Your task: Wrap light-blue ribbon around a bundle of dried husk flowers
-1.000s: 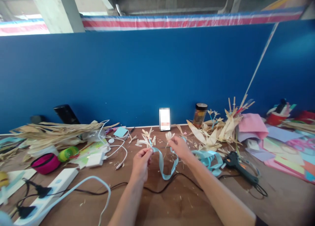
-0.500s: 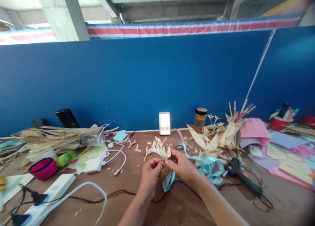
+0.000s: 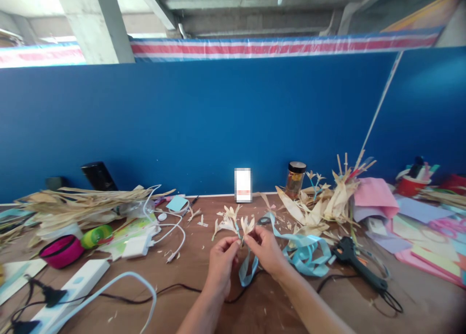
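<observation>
Between my hands is a small spray of pale corn husk flowers, its stem partly wrapped in light blue ribbon. My left hand pinches the stem from the left with thumb and forefinger. From the right, my right hand has its thumb and fingers closed at the base of the right-hand husk blossom. A loop of light blue ribbon hangs below the fingertips. More of that ribbon lies in a loose heap just right of my right hand. My fingers hide the exact grip points.
A dark glue gun lies at right, beside dried husks and a lidded jar. At left are a white power strip, cables, a magenta band and a husk pile. A black cord crosses the table.
The view has shifted slightly. The blossoms show more upright and spread apart, with blue wrapping visible between them. Both hands keep their hold at the stem.
</observation>
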A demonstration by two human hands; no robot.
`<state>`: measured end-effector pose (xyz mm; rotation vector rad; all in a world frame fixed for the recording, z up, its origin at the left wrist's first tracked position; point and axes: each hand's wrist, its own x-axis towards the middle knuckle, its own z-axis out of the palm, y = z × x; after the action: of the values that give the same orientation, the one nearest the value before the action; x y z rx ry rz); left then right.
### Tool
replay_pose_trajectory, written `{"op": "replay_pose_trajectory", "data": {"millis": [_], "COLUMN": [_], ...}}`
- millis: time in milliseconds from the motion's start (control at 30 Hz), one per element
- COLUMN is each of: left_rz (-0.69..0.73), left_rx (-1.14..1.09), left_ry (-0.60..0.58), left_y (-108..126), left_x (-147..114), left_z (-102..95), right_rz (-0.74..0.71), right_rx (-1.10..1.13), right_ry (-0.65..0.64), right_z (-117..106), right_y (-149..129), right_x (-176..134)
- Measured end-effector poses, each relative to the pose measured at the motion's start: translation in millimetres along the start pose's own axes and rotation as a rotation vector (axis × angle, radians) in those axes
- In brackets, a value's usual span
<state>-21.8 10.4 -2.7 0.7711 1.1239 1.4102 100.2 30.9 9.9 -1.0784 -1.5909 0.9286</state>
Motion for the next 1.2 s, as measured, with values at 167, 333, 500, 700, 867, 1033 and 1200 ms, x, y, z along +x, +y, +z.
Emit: {"op": "replay_pose_trajectory", "data": {"millis": [167, 333, 500, 700, 867, 1033, 1200], "left_rz": [-0.030, -0.019, -0.027, -0.046, -0.024, -0.005, -0.001], "left_rx": [0.003, -0.010, 0.001, -0.004, 0.016, 0.029, 0.037], "left_ry": [-0.001, -0.013, 0.000, 0.010, 0.015, 0.024, 0.015], "left_y": [0.2, -2.2, -3.8, -3.2, -1.5, -0.6, -1.5], "left_x": [1.2, 2.5, 3.3, 3.3, 2.4, 2.4, 3.3], "left_z": [-0.9, -0.2, -1.0, -2.1, -1.7, -1.8, -2.4], "right_rz": [0.010, 0.029, -0.012, -0.017, -0.003, 0.001, -0.064], "right_rx": [-0.004, -0.033, -0.005, -0.007, -0.083, -0.084, -0.069], "right_ry": [0.007, 0.001, -0.030, -0.042, 0.012, 0.016, 0.004], "right_z": [1.9, 2.4, 2.6, 3.8, 5.0, 5.5, 5.5], "right_y": [2.8, 4.3, 3.5, 1.0, 3.5, 4.0, 2.0], "right_x": [0.4, 0.1, -0.9, -2.8, -3.7, -4.0, -4.8]}}
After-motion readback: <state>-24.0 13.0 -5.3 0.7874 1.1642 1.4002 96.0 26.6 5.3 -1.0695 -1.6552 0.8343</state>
